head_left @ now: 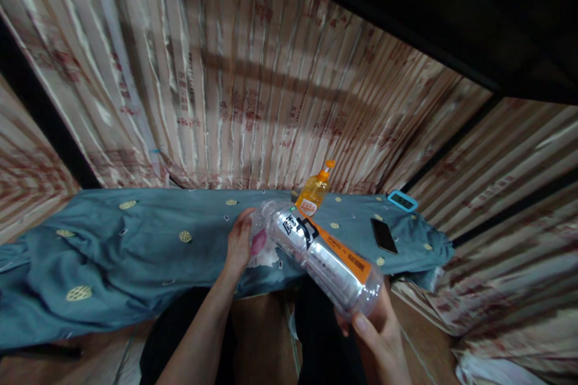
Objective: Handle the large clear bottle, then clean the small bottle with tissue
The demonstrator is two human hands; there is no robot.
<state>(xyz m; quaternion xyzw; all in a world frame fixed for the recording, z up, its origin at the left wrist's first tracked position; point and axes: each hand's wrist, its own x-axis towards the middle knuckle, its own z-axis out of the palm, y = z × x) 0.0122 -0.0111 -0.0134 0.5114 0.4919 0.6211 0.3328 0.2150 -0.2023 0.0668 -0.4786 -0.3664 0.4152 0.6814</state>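
Note:
My right hand (378,331) grips the base of a large clear plastic bottle (325,255) with an orange and white label, held tilted with its neck pointing up and left. At the bottle's neck and cap is my left hand (238,242), with its fingers curled round that end. The bottle hangs above the edge of a surface draped in a blue cloth (135,246) with yellow dots. Behind the big bottle a small orange bottle (315,190) with an orange cap stands upright on the cloth.
A black phone (383,235) lies flat on the cloth to the right. A small device with a light-blue frame (402,200) lies near the far right corner. Striped beige curtains (253,72) close off the back and sides. My dark-clad legs are below.

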